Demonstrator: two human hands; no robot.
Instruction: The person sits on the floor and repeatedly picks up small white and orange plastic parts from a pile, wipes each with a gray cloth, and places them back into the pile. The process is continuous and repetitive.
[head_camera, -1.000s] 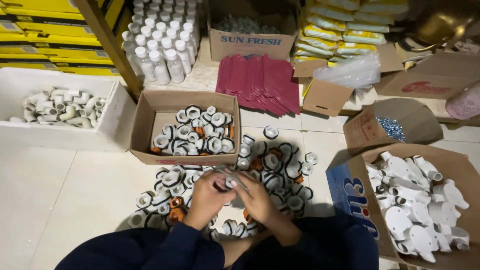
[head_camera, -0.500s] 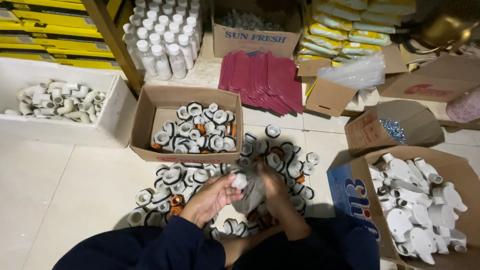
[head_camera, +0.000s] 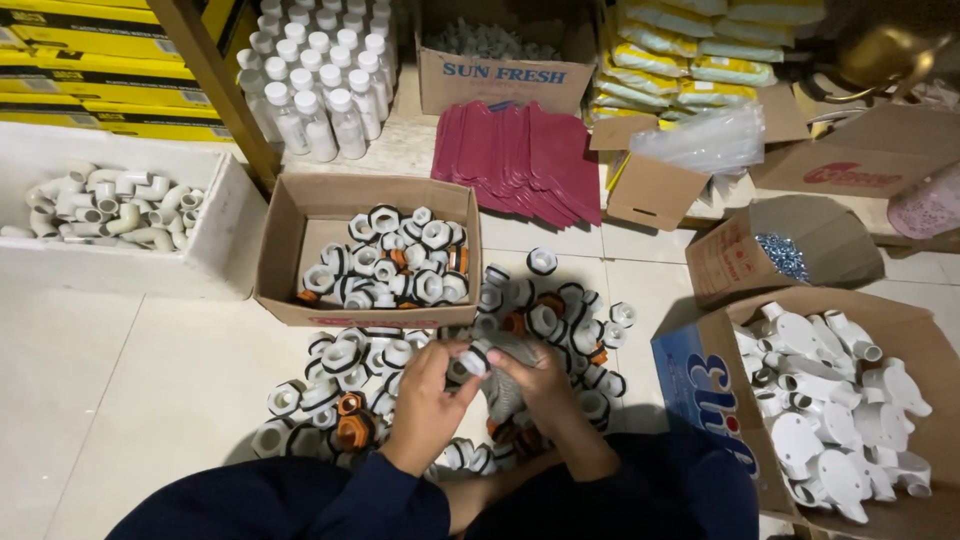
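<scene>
Head view, looking down at a person seated on a pale tiled floor (head_camera: 120, 400). Both hands meet at the near centre. The left hand (head_camera: 428, 385) and the right hand (head_camera: 535, 375) are closed together around a small white pipe fitting (head_camera: 474, 360), held just above a loose pile of fittings (head_camera: 540, 320) spread on the floor. A crumpled clear plastic bag (head_camera: 508, 392) hangs beneath the right hand, and it seems the fitting is being handled at its mouth.

Just beyond the hands sits an open cardboard box (head_camera: 290, 240), partly filled with white fittings with dark rings and a few orange pieces. Judging by that box against the large heap on the floor, a good share of the sorting appears to remain.

To the far left is a white tub of pipe elbows (head_camera: 225, 230). To the right, a carton of white flat-headed parts (head_camera: 900, 320) is cut off by the frame edge. White bottles (head_camera: 310, 80) and red sleeves (head_camera: 520, 160) lie farther away.

The fingers hide most of the held fitting, so its exact shape is unclear.
</scene>
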